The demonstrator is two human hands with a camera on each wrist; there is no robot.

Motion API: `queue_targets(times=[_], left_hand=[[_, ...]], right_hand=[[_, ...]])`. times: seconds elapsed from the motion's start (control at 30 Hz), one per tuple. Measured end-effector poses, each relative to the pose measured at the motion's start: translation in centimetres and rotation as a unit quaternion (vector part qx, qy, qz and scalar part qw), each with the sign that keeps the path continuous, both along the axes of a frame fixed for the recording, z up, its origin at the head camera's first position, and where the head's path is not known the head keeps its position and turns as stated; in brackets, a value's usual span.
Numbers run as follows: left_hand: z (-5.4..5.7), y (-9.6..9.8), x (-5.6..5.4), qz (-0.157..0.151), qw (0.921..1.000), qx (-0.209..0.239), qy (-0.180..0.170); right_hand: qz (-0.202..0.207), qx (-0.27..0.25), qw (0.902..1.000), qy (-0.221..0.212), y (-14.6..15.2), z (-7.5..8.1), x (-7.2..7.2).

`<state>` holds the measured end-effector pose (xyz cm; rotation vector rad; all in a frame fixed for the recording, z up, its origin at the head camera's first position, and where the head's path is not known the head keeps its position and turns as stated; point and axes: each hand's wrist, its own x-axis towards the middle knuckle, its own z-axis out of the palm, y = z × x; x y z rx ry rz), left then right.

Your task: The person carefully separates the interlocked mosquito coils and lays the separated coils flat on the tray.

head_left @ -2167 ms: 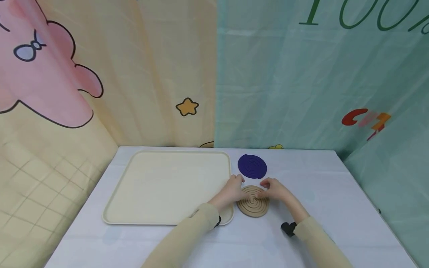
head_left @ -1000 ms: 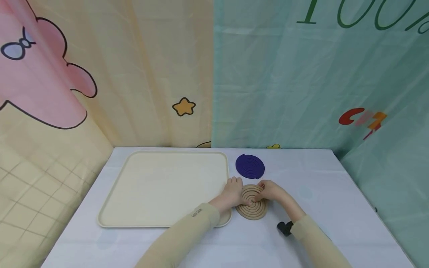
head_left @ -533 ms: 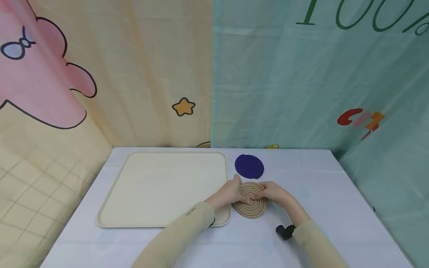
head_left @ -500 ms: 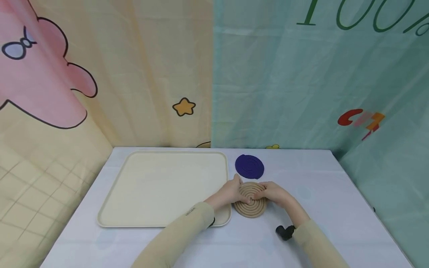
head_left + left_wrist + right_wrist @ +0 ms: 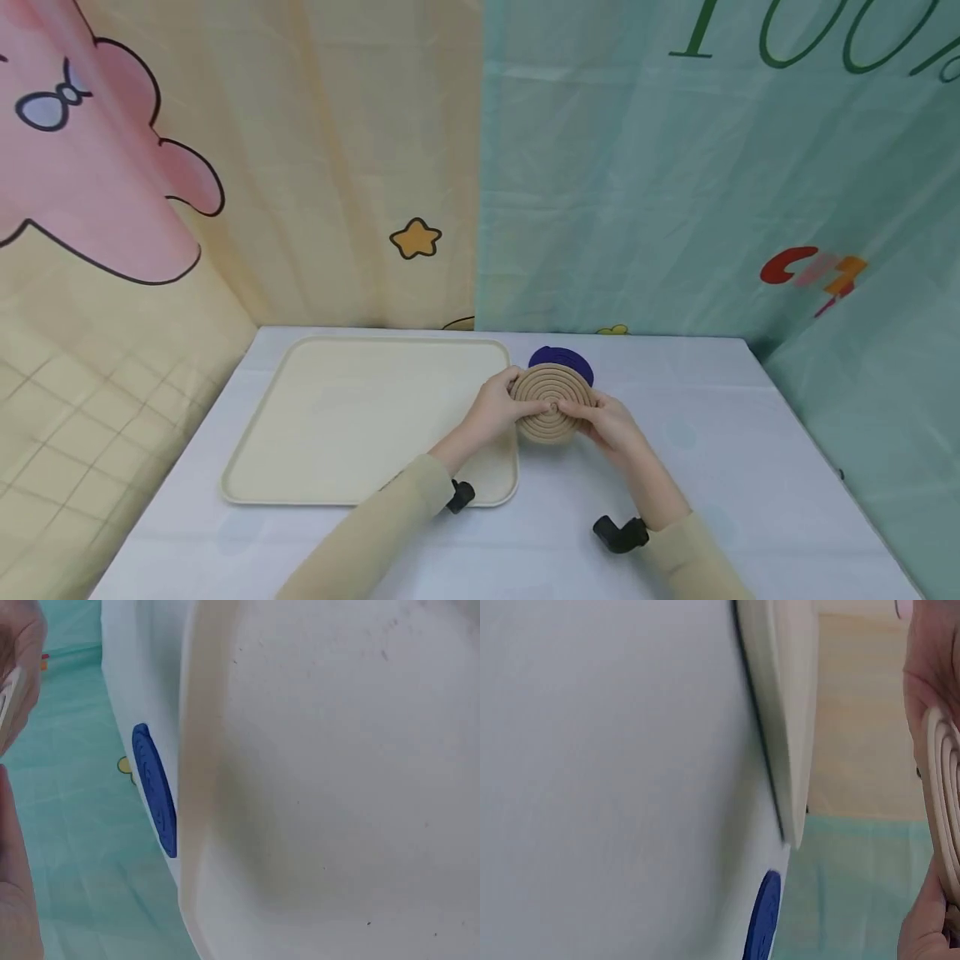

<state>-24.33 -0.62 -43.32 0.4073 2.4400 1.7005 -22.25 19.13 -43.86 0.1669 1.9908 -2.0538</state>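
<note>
Head: beige spiral mat (image 5: 552, 386) is pinched by left hand (image 5: 497, 407) and right hand (image 5: 611, 425), held above table (image 5: 547, 533) by tray (image 5: 375, 417); even pressure is needed. Left wrist: tray rim is best avoided. Right wrist: mat is seen edge-on; its coils should be supported flat.

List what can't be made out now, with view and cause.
Purple disc, near part: head view, hidden by tan disc.
Left hand and right hand, most fingertips: head view, behind tan disc.
Tan disc's remainder: right wrist view, cut off by right edge.
Purple disc's lower end: right wrist view, cut off by bottom edge.
Left sleeve marking: head view, too small.
</note>
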Motion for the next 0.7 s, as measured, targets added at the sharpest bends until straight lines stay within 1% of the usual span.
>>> queue_targets(times=[0.07,0.1,0.17,0.23,0.27,0.3,0.33,0.4,0.47,0.5,0.57,0.67,0.7], left_hand=[[0.4,-0.3,0.5,0.018,0.9992,0.036,-0.010],[0.5,-0.4,0.7,0.030,0.9980,0.053,-0.015],[0.7,-0.7,1.5,0.055,0.9946,0.085,-0.021],[0.9,-1.1,2.2,0.084,0.9887,0.122,-0.024],[1.0,-1.3,2.5,0.098,0.9854,0.138,-0.021],[1.1,-1.5,2.8,0.111,0.9820,0.151,-0.019],[1.2,-1.8,3.1,0.122,0.9789,0.163,-0.016],[1.3,-2.5,3.6,0.140,0.9745,0.175,-0.009],[1.4,-3.3,4.1,0.148,0.9741,0.171,0.002],[1.5,-3.6,4.3,0.148,0.9750,0.165,0.010],[1.5,-4.4,4.7,0.143,0.9773,0.154,0.024],[1.5,-5.4,5.1,0.133,0.9787,0.153,0.032],[1.4,-5.7,5.2,0.131,0.9785,0.157,0.029]], right_hand=[[-0.027,-0.060,0.9978,-0.001,-1.0,0.5,0.4],[-0.040,-0.093,0.9948,-0.002,-1.6,0.7,0.6],[-0.065,-0.157,0.9854,-0.001,-2.9,1.2,1.1],[-0.083,-0.211,0.9739,-0.001,-4.4,1.5,1.6],[-0.090,-0.232,0.9684,-0.001,-5.1,1.6,1.8],[-0.093,-0.245,0.9650,0.001,-5.8,1.7,2.1],[-0.094,-0.250,0.9637,0.003,-6.4,1.7,2.2],[-0.094,-0.240,0.9662,0.008,-7.4,1.6,2.6],[-0.092,-0.207,0.9740,0.015,-8.1,1.6,3.1],[-0.086,-0.181,0.9796,0.022,-8.2,1.6,3.3],[-0.074,-0.140,0.9869,0.030,-8.5,1.6,3.7],[-0.047,-0.096,0.9933,0.043,-8.6,1.8,4.2],[-0.040,-0.085,0.9945,0.046,-8.7,1.8,4.3]])
